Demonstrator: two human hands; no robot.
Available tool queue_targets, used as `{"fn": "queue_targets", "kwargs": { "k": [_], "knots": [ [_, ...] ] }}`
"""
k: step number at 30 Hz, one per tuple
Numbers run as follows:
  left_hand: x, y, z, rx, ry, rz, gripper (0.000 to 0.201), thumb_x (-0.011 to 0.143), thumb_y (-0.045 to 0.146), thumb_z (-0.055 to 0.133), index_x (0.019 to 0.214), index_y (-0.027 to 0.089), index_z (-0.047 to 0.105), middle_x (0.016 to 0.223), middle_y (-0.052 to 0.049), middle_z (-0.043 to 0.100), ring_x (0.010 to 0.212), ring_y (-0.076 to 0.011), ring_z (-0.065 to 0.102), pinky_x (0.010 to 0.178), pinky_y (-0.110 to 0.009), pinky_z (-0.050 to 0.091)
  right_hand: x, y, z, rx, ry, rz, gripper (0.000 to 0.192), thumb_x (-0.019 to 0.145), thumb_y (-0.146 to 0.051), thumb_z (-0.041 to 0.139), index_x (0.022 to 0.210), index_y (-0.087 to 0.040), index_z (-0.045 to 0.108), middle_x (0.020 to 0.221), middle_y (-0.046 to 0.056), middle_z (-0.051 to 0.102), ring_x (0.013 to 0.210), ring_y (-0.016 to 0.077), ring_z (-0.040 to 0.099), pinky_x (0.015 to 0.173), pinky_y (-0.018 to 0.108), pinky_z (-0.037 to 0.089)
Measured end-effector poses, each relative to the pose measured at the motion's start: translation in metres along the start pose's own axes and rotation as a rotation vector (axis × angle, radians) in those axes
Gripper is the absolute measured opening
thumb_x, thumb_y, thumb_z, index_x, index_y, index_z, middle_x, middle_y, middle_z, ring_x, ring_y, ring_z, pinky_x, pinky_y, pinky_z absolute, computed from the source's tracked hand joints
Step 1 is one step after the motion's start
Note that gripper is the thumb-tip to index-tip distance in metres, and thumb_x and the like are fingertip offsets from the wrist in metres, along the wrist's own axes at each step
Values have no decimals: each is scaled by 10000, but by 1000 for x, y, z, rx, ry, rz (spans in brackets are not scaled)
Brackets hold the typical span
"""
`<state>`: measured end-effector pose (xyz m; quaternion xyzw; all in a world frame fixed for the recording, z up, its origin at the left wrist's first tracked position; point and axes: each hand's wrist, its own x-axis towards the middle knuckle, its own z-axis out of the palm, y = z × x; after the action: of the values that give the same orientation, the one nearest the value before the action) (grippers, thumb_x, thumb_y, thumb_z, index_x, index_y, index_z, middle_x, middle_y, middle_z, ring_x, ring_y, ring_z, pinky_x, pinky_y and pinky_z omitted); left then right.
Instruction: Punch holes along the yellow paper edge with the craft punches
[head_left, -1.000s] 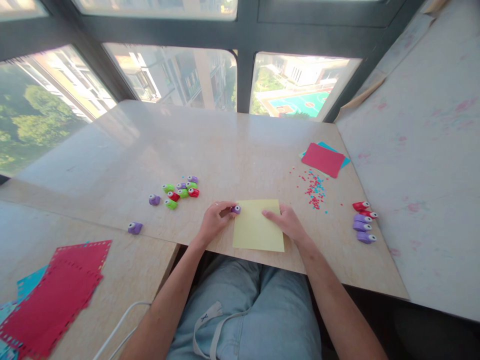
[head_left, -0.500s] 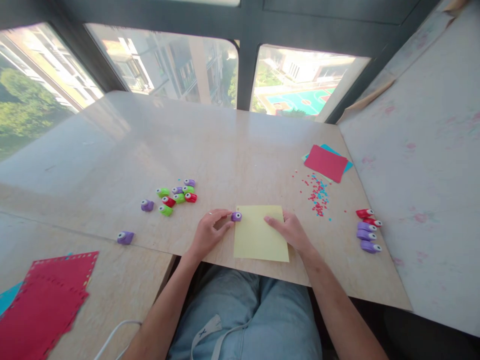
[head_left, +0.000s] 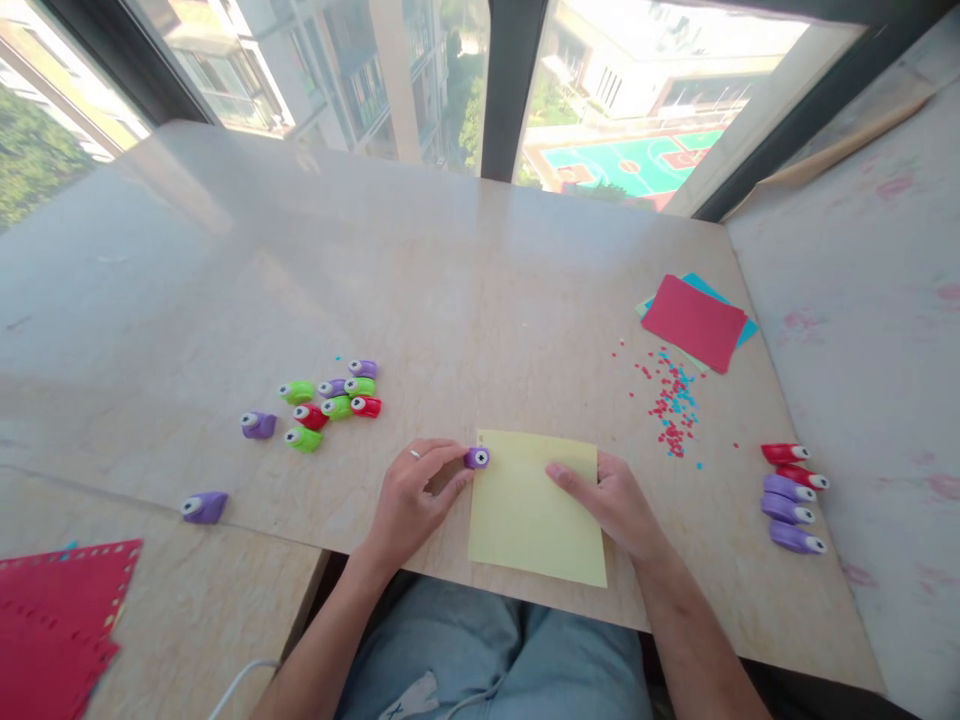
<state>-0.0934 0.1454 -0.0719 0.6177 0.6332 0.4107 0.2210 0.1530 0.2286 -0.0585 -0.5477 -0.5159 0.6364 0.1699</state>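
Observation:
A small purple craft punch (head_left: 478, 458) sits at the upper left edge of a yellow sheet of paper (head_left: 532, 530). My left hand (head_left: 416, 500) pinches this punch between thumb and fingers, and a ring shows on one finger. On the paper's right side, my right hand (head_left: 611, 495) grips the edge with the thumb on top and the fingers underneath. A tiny mark shows in the sheet's top left corner, just above the punch. The sheet lies near the table's front edge, above my lap.
Several purple, green and red punches (head_left: 336, 407) cluster at left, with a purple punch (head_left: 205, 507) nearer me. More punches (head_left: 793, 508) line the right side. Red and blue paper bits (head_left: 675, 405) lie below stacked coloured cards (head_left: 694, 322). Punched red sheets (head_left: 60, 620) lie lower left.
The head view has tilted down and come closer, so the table things look larger and more spread out. Both hands keep their holds on the punch and the paper.

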Motion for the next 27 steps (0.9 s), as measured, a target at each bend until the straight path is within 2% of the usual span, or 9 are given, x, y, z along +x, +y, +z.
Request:
{"fn": "queue_targets", "kwargs": {
  "k": [7,13,22,27],
  "knots": [
    [2,2,2,60,39,-3,209,870,236,646,1070,260,702,1132,-76,680,1015,-224,644,874,-388,547,0,0,-1,-37,3,39,439,732,-580,720,899,-175,733,847,111,762,712,265,717,548,316,570],
    [5,3,2,86,25,27,195,879,248,635,1062,251,704,1030,-71,715,974,-226,649,848,-396,545,1,-4,0,-59,10,36,438,722,-586,717,879,-178,738,830,109,765,693,264,712,532,318,565],
    [6,4,2,89,20,24,181,877,238,640,1051,252,691,1028,-64,713,978,-225,645,843,-387,538,1,-2,0,-78,21,20,420,735,-577,708,893,-189,736,846,106,767,713,271,716,539,322,566],
    [1,5,2,36,33,-25,326,840,269,689,1162,250,641,1157,-82,656,1059,-231,612,869,-368,526,1,-2,0,-76,21,3,404,734,-557,717,893,-186,727,852,105,765,720,265,715,547,314,562]
  ]
}}
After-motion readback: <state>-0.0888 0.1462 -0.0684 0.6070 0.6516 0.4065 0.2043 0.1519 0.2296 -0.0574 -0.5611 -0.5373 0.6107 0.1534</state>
